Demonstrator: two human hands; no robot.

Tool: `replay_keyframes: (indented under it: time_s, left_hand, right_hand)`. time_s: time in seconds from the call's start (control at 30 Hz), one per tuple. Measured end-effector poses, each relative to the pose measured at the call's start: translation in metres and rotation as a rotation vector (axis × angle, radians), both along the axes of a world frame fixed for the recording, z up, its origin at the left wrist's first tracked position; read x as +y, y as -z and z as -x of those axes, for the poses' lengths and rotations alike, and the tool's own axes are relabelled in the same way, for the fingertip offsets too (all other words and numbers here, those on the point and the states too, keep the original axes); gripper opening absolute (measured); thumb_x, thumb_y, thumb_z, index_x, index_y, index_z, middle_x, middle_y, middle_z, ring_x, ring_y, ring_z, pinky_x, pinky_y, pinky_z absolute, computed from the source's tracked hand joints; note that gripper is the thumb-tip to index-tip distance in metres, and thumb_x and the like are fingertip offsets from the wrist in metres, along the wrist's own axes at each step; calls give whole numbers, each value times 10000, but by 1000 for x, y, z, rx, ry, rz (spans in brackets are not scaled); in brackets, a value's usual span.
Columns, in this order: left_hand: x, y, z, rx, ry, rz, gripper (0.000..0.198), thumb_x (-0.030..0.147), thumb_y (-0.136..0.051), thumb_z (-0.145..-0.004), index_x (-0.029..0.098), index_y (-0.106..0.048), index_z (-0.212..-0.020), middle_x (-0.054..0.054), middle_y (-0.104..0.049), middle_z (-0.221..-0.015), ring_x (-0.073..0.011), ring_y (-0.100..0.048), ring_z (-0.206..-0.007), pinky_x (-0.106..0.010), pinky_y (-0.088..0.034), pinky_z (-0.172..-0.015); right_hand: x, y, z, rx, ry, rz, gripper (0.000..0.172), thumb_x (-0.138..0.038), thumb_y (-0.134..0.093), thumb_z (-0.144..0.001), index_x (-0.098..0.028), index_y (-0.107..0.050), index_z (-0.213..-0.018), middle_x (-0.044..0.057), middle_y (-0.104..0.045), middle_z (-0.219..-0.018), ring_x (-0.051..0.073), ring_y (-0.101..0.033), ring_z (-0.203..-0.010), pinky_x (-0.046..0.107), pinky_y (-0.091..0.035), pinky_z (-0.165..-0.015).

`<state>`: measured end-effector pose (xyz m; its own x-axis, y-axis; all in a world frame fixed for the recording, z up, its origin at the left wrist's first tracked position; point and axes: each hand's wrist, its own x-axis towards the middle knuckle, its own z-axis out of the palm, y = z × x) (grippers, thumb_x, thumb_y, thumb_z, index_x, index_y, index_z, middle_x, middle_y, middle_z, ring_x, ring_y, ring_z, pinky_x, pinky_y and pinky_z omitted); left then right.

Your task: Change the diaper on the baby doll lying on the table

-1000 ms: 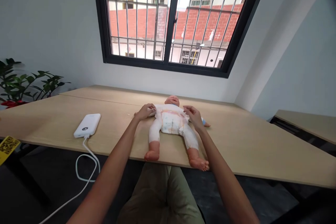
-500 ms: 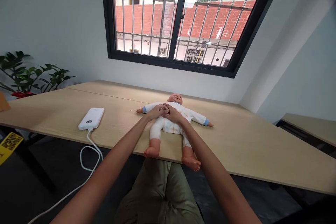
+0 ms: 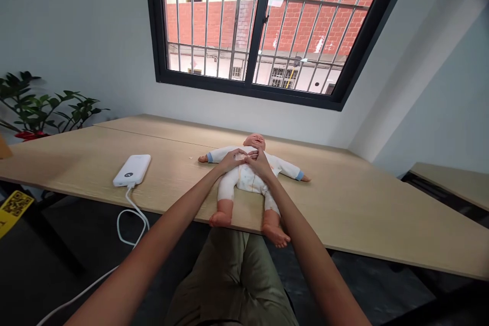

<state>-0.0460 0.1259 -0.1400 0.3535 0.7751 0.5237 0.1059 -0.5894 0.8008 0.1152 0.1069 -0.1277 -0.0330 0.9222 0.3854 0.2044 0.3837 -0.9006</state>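
Doll: A doll (image 3: pixel 275 164) was laid on its back on the wooden table (image 3: pixel 382 204), its head placed at the far end and its feet at the near edge, the right-hand one jutting past it. Both arms were spread wide, the blue cuffs being left in plain view.
Nappy: A white nappy (image 3: pixel 250 183) was fitted around the doll's hips, its top partly hidden by the hands.
Left hand: The left hand (image 3: pixel 230 160) was rested over the doll's belly, its fingers bent toward the middle.
Right hand: The right hand (image 3: pixel 260 163) was set just beside it, over the waist, its fingers bent too. Whether fabric was pinched by either hand could not be told.
Power bank: A white power bank (image 3: pixel 132 169) was placed on the left of the table, well apart from the doll, with a white cable (image 3: pixel 130 186) plugged into its near end and draped over the near edge.
Plant: A leafy plant (image 3: pixel 36 104) was seen at the far left.
Window: A dark-framed window (image 3: pixel 248 88) was set in the far wall, with metal bars seen through the glass.
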Motion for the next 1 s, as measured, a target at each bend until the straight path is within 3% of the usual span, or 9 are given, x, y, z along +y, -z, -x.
replay_keyframes:
  time_s: [0.17, 0.3, 0.6, 0.83, 1.0]
  left_hand:
    - [-2, 2, 1, 4, -67, 21, 415, 372, -717, -736, 147, -621, -1071, -114, -634, -1194, -261, -558, -1151, -372, -394, -1041]
    - [-4, 2, 1, 12, -64, 23, 382, 349, -687, -756, 142, -623, -1070, -116, -636, -1183, -254, -562, -1139, -372, -397, -1041]
    - [-8, -2, 1, 31, 12, -6, 166, 290, -604, -800, 154, -674, -864, -82, -697, -1001, -242, -597, -1051, -356, -415, -1007]
    - [-10, 0, 3, 13, 53, -22, 280, 341, -655, -806, 141, -695, -998, -110, -684, -1119, -251, -594, -1101, -372, -418, -1017]
    - [-8, -1, 1, 28, 67, -49, 247, 300, -637, -830, 161, -724, -1014, -89, -698, -1119, -244, -594, -1099, -371, -412, -1022]
  right_hand:
    - [-10, -3, -2, -21, 99, -108, 626, -231, -573, -639, -236, -434, -1250, 14, -530, -959, 130, -554, -715, 227, -451, -569]
    - [-13, -6, -2, -69, 166, -126, 578, -224, -558, -618, -202, -470, -1188, 16, -538, -917, 143, -551, -723, 256, -461, -626]
    - [-12, -7, -3, -104, 225, -147, 414, -228, -553, -601, -185, -523, -1012, 37, -549, -908, 180, -537, -787, 312, -464, -707]
    - [-23, -12, -2, -63, 318, -275, 310, -248, -476, -725, -206, -505, -1031, 52, -532, -981, 161, -538, -778, 303, -504, -714]
    - [-20, -8, -1, -43, 220, -208, 311, -224, -459, -732, -223, -498, -1040, 47, -551, -1028, 155, -573, -769, 280, -511, -659]
